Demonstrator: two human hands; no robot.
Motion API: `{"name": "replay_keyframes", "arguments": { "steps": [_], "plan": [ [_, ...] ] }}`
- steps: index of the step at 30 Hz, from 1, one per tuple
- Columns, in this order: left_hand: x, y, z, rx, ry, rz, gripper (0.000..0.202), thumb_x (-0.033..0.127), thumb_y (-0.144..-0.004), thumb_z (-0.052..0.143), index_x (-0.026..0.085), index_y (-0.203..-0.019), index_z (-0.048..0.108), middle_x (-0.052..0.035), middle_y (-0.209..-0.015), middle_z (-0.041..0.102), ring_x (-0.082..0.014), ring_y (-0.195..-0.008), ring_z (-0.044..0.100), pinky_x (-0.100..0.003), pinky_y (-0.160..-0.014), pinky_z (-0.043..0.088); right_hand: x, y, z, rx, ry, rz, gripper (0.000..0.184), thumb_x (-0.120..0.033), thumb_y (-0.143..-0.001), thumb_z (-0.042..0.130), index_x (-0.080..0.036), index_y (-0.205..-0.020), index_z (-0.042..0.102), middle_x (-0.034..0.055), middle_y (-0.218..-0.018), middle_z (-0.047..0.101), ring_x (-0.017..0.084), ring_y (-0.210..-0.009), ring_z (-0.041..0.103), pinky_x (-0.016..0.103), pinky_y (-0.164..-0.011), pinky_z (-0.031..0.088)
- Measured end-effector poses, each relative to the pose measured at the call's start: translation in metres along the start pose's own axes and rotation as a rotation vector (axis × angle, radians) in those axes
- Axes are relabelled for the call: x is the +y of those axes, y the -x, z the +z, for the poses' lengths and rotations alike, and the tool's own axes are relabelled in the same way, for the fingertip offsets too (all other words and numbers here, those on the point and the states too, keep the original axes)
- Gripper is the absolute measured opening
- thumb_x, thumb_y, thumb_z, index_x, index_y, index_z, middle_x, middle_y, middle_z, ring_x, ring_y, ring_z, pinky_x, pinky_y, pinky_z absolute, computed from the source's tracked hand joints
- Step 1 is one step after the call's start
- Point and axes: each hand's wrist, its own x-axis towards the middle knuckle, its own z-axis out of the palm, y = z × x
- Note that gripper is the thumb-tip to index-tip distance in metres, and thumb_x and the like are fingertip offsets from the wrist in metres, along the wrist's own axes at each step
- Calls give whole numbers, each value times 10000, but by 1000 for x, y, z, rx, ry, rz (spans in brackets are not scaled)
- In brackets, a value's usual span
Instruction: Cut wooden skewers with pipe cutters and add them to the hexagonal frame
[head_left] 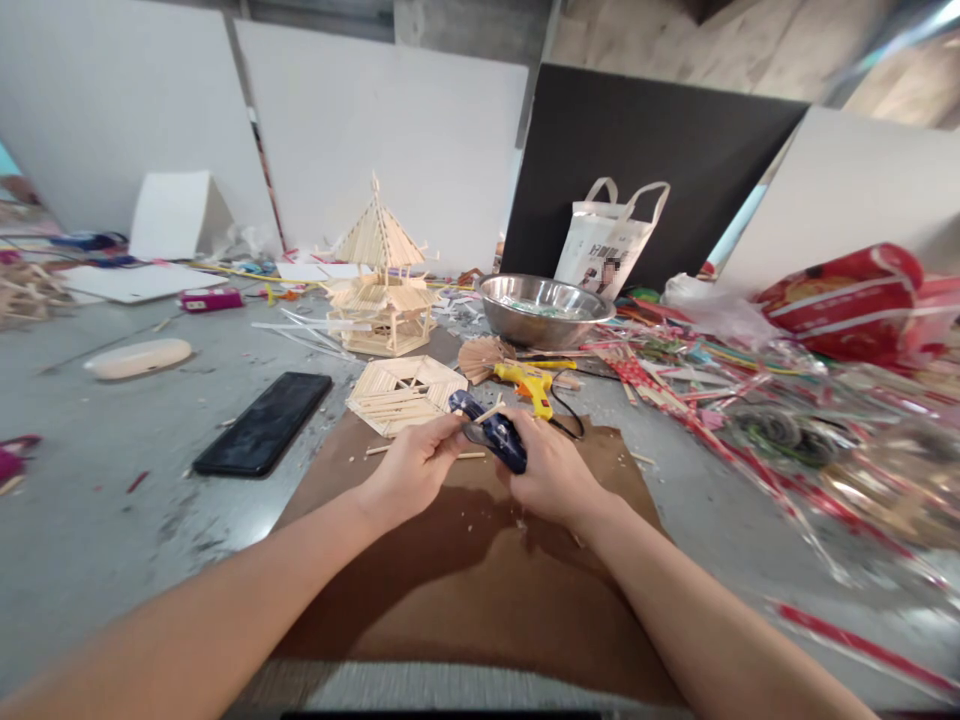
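My right hand [551, 470] is closed around a dark blue cutter with handles [491, 430], held over a brown cardboard sheet [465, 590]. My left hand [412, 465] pinches a thin wooden stick [489, 411] that sits in the cutter's jaws. Just beyond the hands lies a flat hexagonal panel of sticks [405, 392]. Behind it stands a small pagoda model made of sticks [382, 285]. A yellow glue gun [529, 382] lies right of the panel, beside a small fan of sticks [482, 357].
A black phone [264, 422] lies on the grey floor at left. A steel bowl [544, 308] and a white tote bag [609, 245] stand at the back. Red-wrapped stick bundles and plastic packs [757, 410] crowd the right. White and black boards lean behind.
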Motion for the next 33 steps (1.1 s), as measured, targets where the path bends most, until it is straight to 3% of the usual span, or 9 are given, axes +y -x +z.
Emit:
{"name": "replay_keyframes", "arguments": {
  "steps": [9,14,20,27,33],
  "plan": [
    [4,-1,-4,-114,208,-57,212,277,-768,422,132,-806,570,-11,-734,550,-130,-741,472,-222,-683,373,2,-1,-3,22,-24,-55,518,-166,-574,493,-169,-1077,370,92,-1055,492,203,-961,445,323,-835,338],
    [7,1,-5,-181,322,-165,236,327,-764,409,135,-712,538,45,-465,352,-70,-488,346,-187,-470,281,0,0,-5,0,-8,-60,496,-182,-577,493,-164,-1064,394,86,-1015,518,209,-929,467,317,-812,352],
    [3,0,-9,-247,420,-200,279,393,-753,428,141,-642,475,61,-453,288,-40,-409,226,-205,-404,168,-2,1,-8,-24,27,-46,486,-195,-585,496,-171,-1062,409,76,-980,541,205,-883,486,305,-758,372],
    [1,-1,-8,-272,532,-272,318,448,-713,473,132,-709,498,73,-443,267,-30,-382,196,-195,-378,147,-1,1,-9,-75,40,-17,446,-194,-596,484,-179,-1039,433,69,-952,565,201,-870,511,296,-736,377],
    [3,-2,-8,-226,542,-261,308,423,-706,496,117,-719,533,84,-426,259,-30,-379,200,-180,-378,141,-3,1,-9,-97,39,1,398,-205,-613,470,-194,-1011,452,49,-941,582,190,-875,529,271,-731,373]
  ]
}}
